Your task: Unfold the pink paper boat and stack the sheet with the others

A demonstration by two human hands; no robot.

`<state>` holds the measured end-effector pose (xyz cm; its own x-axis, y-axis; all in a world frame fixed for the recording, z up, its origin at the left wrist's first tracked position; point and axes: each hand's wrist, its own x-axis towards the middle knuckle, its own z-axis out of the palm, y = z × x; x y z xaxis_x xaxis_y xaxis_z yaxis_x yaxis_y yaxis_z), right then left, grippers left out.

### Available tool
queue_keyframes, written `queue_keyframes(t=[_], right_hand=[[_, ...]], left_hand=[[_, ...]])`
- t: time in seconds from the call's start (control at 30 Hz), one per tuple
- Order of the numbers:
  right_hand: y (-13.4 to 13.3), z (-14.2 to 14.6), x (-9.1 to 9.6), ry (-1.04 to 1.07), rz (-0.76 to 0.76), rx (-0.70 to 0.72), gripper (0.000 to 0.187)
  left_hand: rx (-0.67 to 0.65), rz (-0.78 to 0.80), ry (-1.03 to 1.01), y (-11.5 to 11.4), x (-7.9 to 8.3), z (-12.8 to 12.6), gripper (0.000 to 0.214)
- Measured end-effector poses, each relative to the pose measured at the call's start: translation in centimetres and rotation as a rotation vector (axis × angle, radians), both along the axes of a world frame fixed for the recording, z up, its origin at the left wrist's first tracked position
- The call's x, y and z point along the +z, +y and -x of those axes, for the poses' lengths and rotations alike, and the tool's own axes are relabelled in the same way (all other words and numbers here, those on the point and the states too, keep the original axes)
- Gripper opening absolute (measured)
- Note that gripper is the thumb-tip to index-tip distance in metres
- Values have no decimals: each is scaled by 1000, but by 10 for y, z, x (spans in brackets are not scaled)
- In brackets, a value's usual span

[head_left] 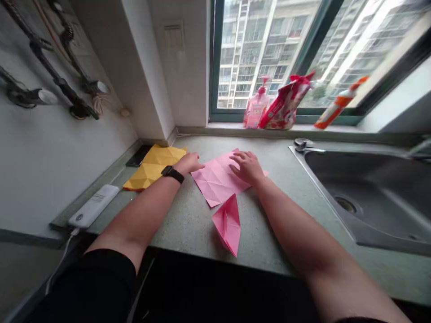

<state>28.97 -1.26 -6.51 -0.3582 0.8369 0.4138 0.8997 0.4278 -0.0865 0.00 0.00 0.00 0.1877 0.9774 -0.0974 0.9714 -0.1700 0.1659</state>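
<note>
Along a speckled grey-green stone desk (188, 229), a creased square sheet of pink paper (215, 177) is lying flat at the middle of the surface, with a pointed folded piece of pink paper (229, 224) resting just nearer the person. The person's right hand (247, 167) is spreading across the sheet, its grip open and clamped on nothing. The left hand (188, 163), wearing a black wristwatch (172, 174), is reaching the sheet's left edge, its fingers loosely together and its grip not closing on the paper.

Farther left, a yellow sheet of faceted folded paper (153, 168) is lying in the corner beside a black smartphone (138, 155), while a white power bank (94, 206) is sitting along the wall with a white cable (63, 255) trailing down over the edge. Dark metal fittings (50, 76) are running across the pale wall. To the right, a stainless-steel sink (353, 193) is set into the desk behind a metal tap base (303, 144). On the windowsill (283, 128), a pink pump bottle (256, 107), a red-and-white bag (286, 103) and an orange-and-white spray bottle (336, 103) are standing against green-framed glass (215, 58), with a residential tower block (256, 49) rising outside.
</note>
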Motion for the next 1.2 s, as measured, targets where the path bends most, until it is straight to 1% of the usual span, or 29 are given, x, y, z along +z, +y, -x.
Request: queue_keyframes(t=[0.1,0.2,0.33,0.4,0.53,0.67,0.77,0.87,0.93,1.0,1.1,1.2], right_hand=[[-2,5,-6,-35,127,98,37],[-3,5,-8,-30,210,129,37],[-3,3,-6,-9,258,129,43],[-4,2,-5,-10,273,132,49],[-5,2,-3,-26,293,119,61],[-4,4,-3,-44,297,103,64],[-4,6,-5,-59,292,88,62],[-4,6,-8,-58,265,68,63],[-2,3,-9,-25,215,50,67],[0,-1,-10,32,149,33,71],[4,-7,-12,109,83,17,70],[7,-10,-15,140,89,14,68]], left_hand=[[-18,118,86,12,9,-4,50],[16,243,88,22,13,-4,40],[109,411,-105,32,12,0,31],[141,454,-174,34,12,2,25],[153,474,-237,33,13,3,16],[152,478,-307,27,15,3,14],[144,426,-363,23,16,3,17],[123,332,-389,21,20,9,21],[139,291,-429,22,25,20,21],[190,288,-503,21,34,42,24],[285,318,-640,12,51,92,32],[387,329,-747,-7,67,153,40]])
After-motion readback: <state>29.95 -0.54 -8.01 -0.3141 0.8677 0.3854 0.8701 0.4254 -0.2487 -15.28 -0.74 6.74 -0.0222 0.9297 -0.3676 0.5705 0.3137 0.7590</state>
